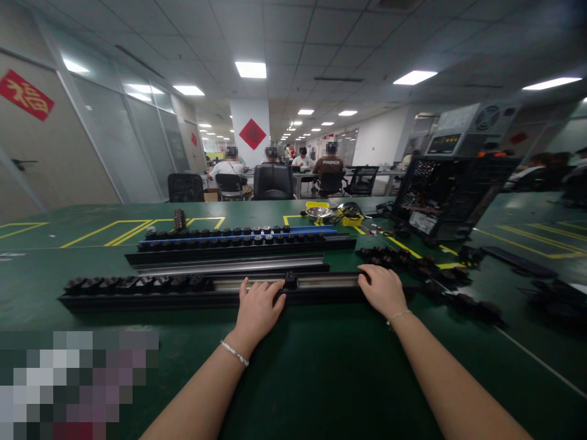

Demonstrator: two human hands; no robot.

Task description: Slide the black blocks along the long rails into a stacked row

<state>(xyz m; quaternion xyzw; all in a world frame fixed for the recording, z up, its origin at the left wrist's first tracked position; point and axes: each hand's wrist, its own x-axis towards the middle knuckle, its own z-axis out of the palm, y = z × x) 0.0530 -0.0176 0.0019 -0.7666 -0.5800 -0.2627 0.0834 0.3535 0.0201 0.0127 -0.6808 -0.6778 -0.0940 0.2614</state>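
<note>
Rail [321,282] on table: both hands, left [257,308] and right [384,290], rest loosely open on it.

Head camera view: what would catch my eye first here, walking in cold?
Two bare hands rest on a long black metal rail lying across the near green table: the left hand near its middle, the right hand further right. A row of small black clips fills the long black metal rail at its left end. Behind, right, stands an open black computer case.

Head-worn view, forward and down, close over the green table [321,379]
</note>
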